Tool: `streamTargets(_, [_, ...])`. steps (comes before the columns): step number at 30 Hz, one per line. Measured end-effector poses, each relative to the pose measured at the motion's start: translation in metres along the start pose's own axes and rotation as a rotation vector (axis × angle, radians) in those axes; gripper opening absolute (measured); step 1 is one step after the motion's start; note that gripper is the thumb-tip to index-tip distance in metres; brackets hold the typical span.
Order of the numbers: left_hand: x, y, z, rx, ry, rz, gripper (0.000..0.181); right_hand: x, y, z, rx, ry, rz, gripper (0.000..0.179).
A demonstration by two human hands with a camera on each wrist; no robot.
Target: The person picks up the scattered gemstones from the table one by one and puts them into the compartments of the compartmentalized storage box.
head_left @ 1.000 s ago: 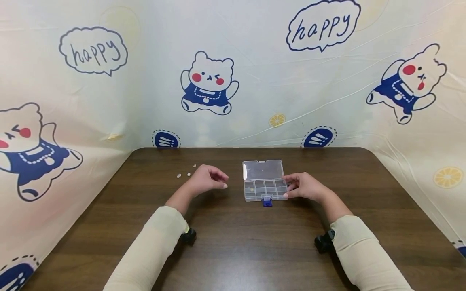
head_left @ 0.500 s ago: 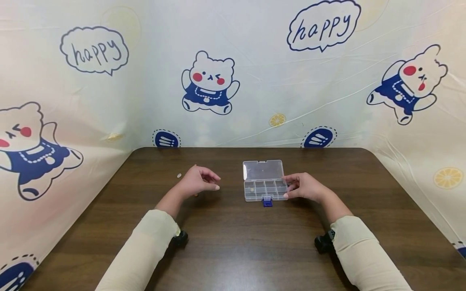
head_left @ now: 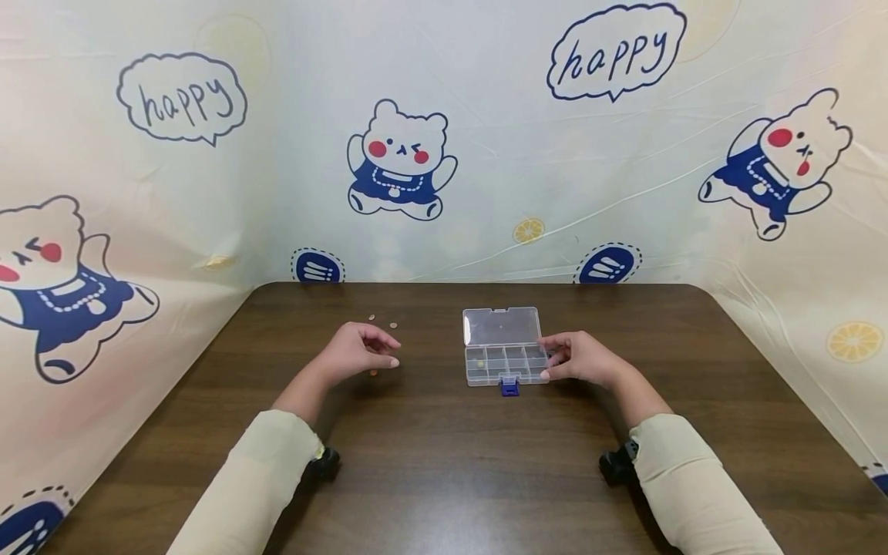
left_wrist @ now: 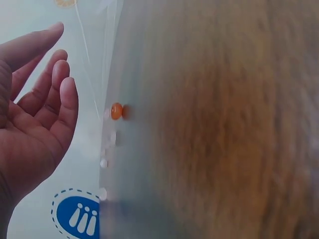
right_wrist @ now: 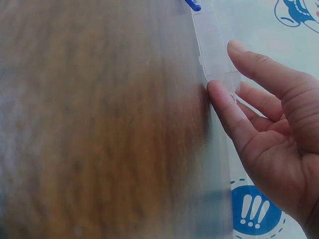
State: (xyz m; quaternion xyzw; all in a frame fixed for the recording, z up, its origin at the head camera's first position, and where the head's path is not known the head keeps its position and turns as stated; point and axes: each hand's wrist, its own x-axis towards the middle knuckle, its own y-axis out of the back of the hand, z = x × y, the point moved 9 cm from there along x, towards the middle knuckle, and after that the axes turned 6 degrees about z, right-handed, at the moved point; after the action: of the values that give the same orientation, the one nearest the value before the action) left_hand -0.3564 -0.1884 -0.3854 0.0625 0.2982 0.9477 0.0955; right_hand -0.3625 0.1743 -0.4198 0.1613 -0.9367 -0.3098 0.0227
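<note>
A clear plastic compartment box (head_left: 506, 364) lies on the table, its lid (head_left: 501, 327) swung back and its blue latch (head_left: 509, 389) facing the front. One small yellowish piece (head_left: 480, 363) shows in a left compartment. My right hand (head_left: 581, 356) grips the box's right end, thumb at the front corner and a finger farther back. Left of the box, my left hand (head_left: 352, 351) hovers over the table, fingers loosely bent, thumb apart, nothing between them. A small orange bead (left_wrist: 116, 111) lies beneath it. Two small pale pieces (head_left: 393, 325) lie just beyond the hand.
The brown wooden table (head_left: 444, 462) has a printed cloth (head_left: 486, 154) with cartoon bears hanging behind and beside it. In the left wrist view several tiny pale pieces (left_wrist: 103, 163) line up along the table surface. A black wrist camera (head_left: 617, 465) sits under each sleeve.
My left hand has moved left, away from the box, uncovering a pale piece on its far side and the orange bead below. My right hand and the box have stayed in place.
</note>
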Motion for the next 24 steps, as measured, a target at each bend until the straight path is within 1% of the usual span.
streamTargets(3, [-0.002,0.003,-0.001,-0.002,-0.007,0.000,0.033,0.000,0.000,0.000,-0.001,0.006,0.000,0.072])
streamTargets(10, [-0.008,0.010,-0.011,-0.001,0.025,0.005,0.033,-0.001,0.000,-0.001,0.006,0.000,0.005,0.072])
streamTargets(14, [-0.010,0.011,-0.015,0.020,0.004,-0.022,0.031,-0.001,-0.001,-0.002,0.009,0.008,0.007,0.071])
streamTargets(17, [-0.012,0.012,-0.018,0.053,-0.006,-0.042,0.031,-0.001,-0.002,-0.002,0.006,0.016,0.004,0.071])
streamTargets(20, [-0.013,0.014,-0.023,0.077,0.004,-0.055,0.030,0.000,-0.001,-0.001,0.010,0.016,0.003,0.072])
streamTargets(24, [-0.013,0.017,-0.028,0.100,0.001,-0.063,0.030,-0.001,-0.001,-0.002,0.007,0.026,0.001,0.072])
